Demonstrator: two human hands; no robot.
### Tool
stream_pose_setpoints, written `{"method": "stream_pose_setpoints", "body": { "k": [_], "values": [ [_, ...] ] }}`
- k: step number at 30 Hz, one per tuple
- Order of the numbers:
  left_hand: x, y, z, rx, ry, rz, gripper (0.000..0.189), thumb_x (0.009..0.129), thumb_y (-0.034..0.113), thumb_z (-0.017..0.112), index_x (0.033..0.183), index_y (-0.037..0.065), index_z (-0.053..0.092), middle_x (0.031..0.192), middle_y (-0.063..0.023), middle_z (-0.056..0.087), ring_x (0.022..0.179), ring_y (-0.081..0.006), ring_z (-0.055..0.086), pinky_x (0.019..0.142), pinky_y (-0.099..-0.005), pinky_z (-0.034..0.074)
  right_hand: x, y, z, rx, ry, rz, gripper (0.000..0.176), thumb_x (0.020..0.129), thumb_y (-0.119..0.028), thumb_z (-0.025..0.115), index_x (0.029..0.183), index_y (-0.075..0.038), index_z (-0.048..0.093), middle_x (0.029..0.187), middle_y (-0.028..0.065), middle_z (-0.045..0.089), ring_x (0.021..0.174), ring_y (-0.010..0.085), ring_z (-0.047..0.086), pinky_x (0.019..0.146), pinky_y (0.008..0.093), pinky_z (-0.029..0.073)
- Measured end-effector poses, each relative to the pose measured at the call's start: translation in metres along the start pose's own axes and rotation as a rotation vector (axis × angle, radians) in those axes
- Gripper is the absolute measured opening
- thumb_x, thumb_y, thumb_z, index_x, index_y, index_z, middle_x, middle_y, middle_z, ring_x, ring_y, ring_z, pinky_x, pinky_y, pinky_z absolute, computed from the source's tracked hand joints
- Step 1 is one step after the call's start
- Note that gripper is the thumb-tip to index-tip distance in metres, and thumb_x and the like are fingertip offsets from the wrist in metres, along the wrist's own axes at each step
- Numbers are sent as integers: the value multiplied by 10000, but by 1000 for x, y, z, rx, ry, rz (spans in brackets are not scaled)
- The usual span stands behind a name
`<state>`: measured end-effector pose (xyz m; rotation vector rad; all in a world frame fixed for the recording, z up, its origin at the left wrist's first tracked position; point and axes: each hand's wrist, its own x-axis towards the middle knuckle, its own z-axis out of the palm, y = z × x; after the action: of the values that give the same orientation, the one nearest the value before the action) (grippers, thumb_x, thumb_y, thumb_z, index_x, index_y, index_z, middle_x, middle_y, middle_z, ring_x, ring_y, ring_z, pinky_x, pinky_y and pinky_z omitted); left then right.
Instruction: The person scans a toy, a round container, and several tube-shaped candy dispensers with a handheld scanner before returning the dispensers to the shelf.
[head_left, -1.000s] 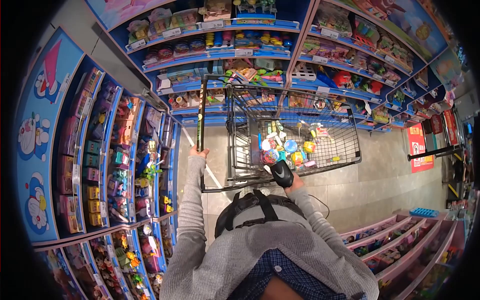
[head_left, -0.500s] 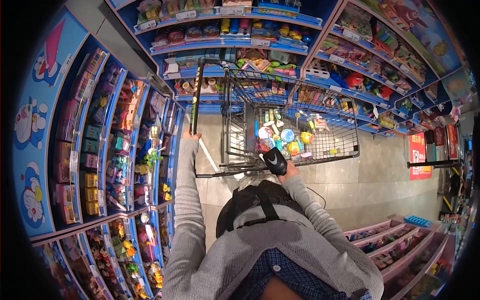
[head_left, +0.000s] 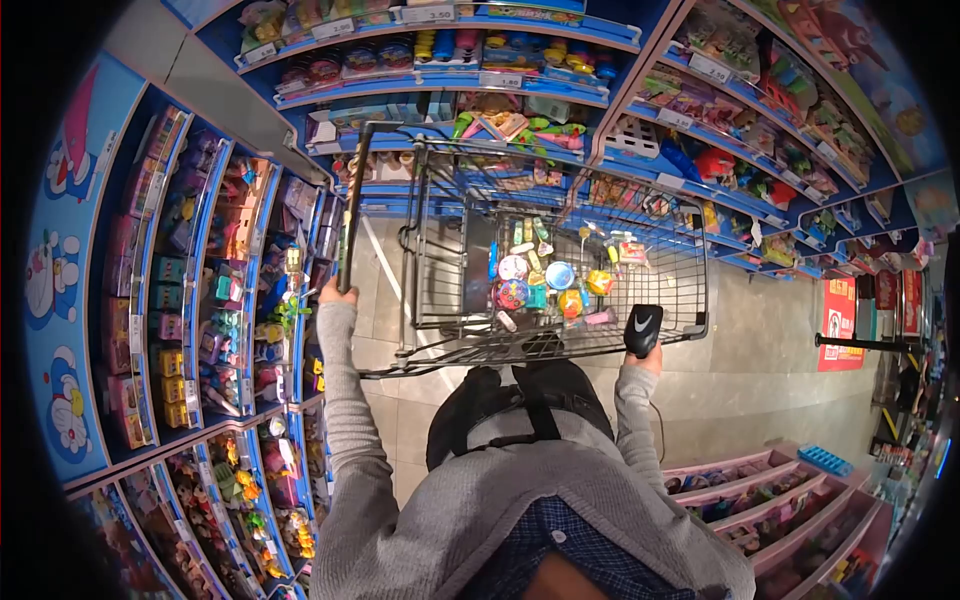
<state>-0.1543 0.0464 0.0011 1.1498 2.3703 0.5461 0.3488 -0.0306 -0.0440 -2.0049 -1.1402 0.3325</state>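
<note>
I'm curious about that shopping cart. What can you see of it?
The shopping cart is black, with an open-topped basket of what looks like metal wire mesh. It stands upright on the tiled floor, its handle bar toward the picture's left. Small colourful goods lie inside. The left hand holds the handle bar's near end. The right hand, holding a black object, is by the near rim; whether they touch is unclear. The wheels cannot be made out clearly.
</note>
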Motion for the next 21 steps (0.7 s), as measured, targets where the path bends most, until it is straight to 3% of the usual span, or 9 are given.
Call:
{"method": "stream_pose_setpoints", "body": {
  "k": [5, 7, 9, 15, 17, 18, 21],
  "values": [
    [-2, 7, 5, 69, 122, -100, 423, 672, 125, 562, 1071, 7, 489, 944, -219, 557, 892, -322, 541, 779, -361, 423, 52, 13, -18, -436, -173, -65, 451, 538, -51, 581, 982, -53, 501, 856, 149, 495, 774, 358, 476, 704, 400, 384],
    [-12, 34, -3, 228, 143, -236, 415, 674, 135, 552, 1067, 13, 496, 947, -211, 559, 888, -321, 542, 777, -363, 425, 68, 25, -20, -506, -209, -105, 518, 505, -52, 573, 1018, -82, 503, 860, 117, 487, 777, 319, 467, 738, 384, 354],
    [-14, 51, -2, 370, 179, -324, 392, 675, 170, 542, 1042, 35, 516, 911, -196, 575, 858, -322, 552, 757, -374, 437, 80, 33, -21, -577, -178, -337, 547, 508, -61, 572, 1049, -108, 497, 863, 92, 489, 817, 273, 462, 778, 388, 320],
    [-31, 92, 4, 452, 295, -421, 444, 688, 172, 534, 1104, 37, 459, 936, -191, 569, 875, -318, 547, 757, -378, 431, 104, 40, -17, -660, -289, -292, 578, 493, -41, 541, 1063, -122, 487, 928, 64, 481, 909, 236, 423, 878, 412, 245],
    [-27, 82, 9, 422, 373, -412, 482, 700, 165, 532, 1147, 29, 411, 975, -192, 555, 884, -308, 546, 765, -376, 426, 108, 48, -13, -550, -296, -398, 590, 498, -50, 542, 1079, -146, 496, 864, 62, 492, 873, 236, 437, 887, 445, 247],
    [-26, 81, 9, 370, 344, -423, 517, 715, 158, 528, 1186, 29, 361, 1063, -194, 505, 959, -309, 502, 800, -384, 405, 109, 51, -14, -549, -256, -469, 577, 497, -75, 550, 1068, -152, 513, 855, 34, 499, 851, 214, 449, 876, 424, 256],
    [-29, 87, 17, 409, 445, -360, 557, 700, 151, 544, 1200, 28, 333, 1112, -189, 458, 1012, -329, 441, 842, -400, 363, 111, 56, -10, -443, -202, -498, 533, 506, -104, 549, 1036, -162, 541, 842, 4, 512, 814, 188, 466, 856, 391, 269]
  ]
}}
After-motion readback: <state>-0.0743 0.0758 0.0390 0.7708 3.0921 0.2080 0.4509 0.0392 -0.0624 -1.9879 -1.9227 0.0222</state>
